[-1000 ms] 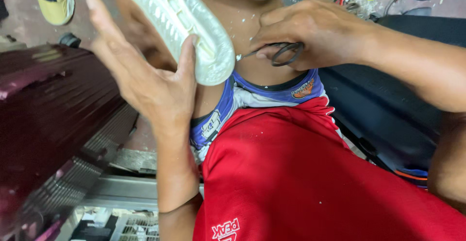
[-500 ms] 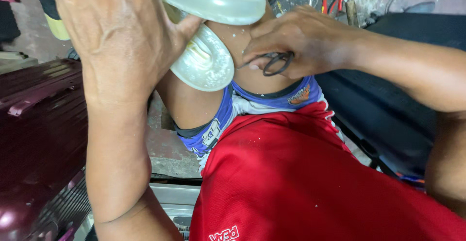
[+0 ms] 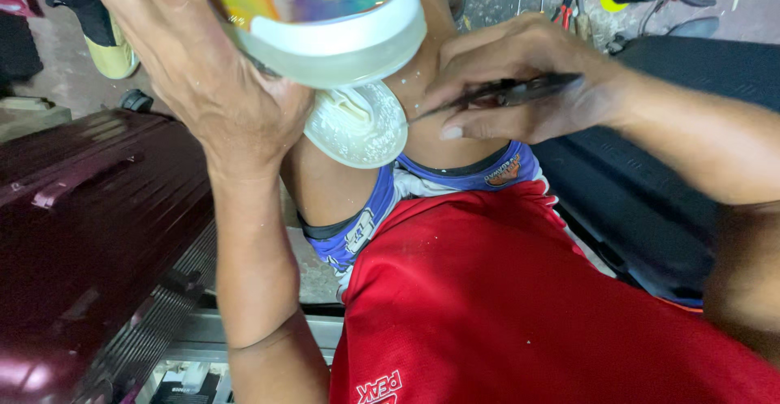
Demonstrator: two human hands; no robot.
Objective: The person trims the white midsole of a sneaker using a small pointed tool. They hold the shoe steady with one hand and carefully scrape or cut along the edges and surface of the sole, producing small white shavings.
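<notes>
Head view: your shoe [image 3: 325, 38] is raised above your knee.
Left hand [image 3: 195, 79]: you grip the shoe's side, fingers wrapped.
Right hand [image 3: 528, 79]: you pinch dark pliers [image 3: 520, 91] right of the shoe, tip at its sole edge.
Suitcase [image 3: 89, 233]: maroon, lower left of the shoe.

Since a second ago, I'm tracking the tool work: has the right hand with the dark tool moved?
Yes. The right hand holding the dark tool has turned it so its tip points at the shoe's pale sole; it remains above the blue shorts.
</notes>
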